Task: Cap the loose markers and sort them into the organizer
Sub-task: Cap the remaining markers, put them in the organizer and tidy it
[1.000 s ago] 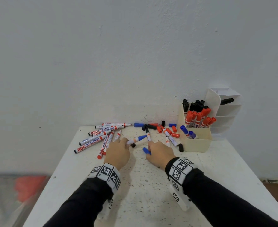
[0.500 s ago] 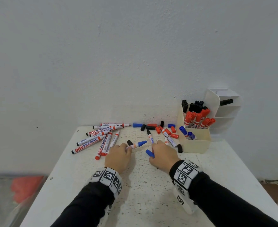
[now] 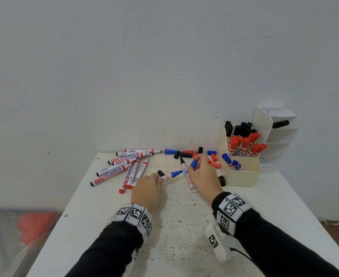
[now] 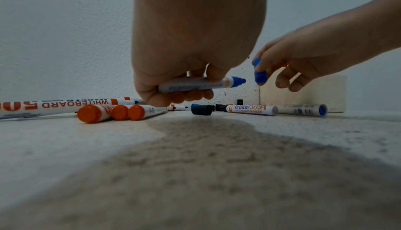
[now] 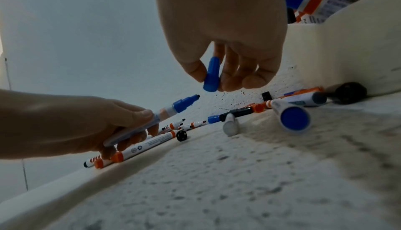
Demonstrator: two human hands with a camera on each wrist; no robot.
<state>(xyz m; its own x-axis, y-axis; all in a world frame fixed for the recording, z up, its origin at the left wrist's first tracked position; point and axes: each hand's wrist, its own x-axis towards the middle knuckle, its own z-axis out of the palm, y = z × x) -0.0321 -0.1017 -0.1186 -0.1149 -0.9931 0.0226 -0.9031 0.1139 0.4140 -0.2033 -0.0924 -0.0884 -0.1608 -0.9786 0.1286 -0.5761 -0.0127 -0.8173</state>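
Note:
My left hand [image 3: 147, 188] grips an uncapped blue marker [image 3: 170, 174] [image 4: 201, 84] [image 5: 173, 109] just above the table, its tip pointing right. My right hand [image 3: 202, 174] pinches a loose blue cap [image 3: 193, 163] [image 4: 260, 75] [image 5: 211, 75] between thumb and fingers, a short gap right of and above the marker tip. The cream organizer [image 3: 242, 174] stands at the right, with black, red and blue capped markers upright in its compartments. Several uncapped markers [image 3: 120, 166] lie on the table at the left.
Loose blue, red and black caps [image 3: 186, 153] lie along the wall behind my hands. A black-tipped marker [image 3: 185, 171] lies between my hands, a black cap [image 3: 222, 180] beside the organizer. A white tiered rack [image 3: 280, 136] stands behind it. The white table [image 3: 184, 226] has free room near me.
My right hand has lifted the blue cap off the table and carried it up and back. My left hand has raised the blue marker slightly, its tip now near the cap.

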